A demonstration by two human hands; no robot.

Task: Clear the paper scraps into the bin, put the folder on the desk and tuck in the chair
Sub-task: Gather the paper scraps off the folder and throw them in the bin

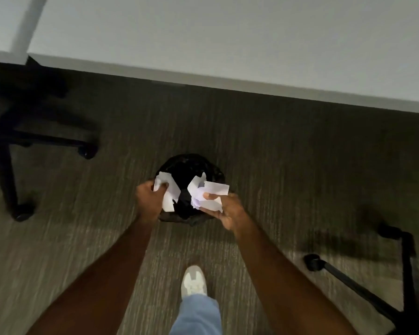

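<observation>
**Both hands hold paper scraps over the bin**

Grey-brown carpet (288, 165) fills most of the view, with a white counter (228, 39) running across the top from ten o'clock to three o'clock. At the middle of the frame stands a small round bin (186, 165) lined with a black bag, set on the carpet well apart from the counter's edge.

Over the bin's near rim, the left hand (149, 199) sits at about nine o'clock of the bin, its fingers (161, 187) curled round a bunch of white paper scraps (168, 194). The right hand (230, 211) is at about three o'clock of the bin, its thumb and fingers pinching a second bunch of white scraps (209, 193). Both bunches hang above the bin's opening, apart from each other, with the dark bag showing between them.

At nine o'clock of the frame, the black wheeled base of a chair (7, 146) stands partly under the counter. At four o'clock, the wheeled base of a second chair (363, 286) reaches in from the edge. At six o'clock, a white shoe (194, 282) and a blue trouser leg (196, 315) show between the forearms.
</observation>
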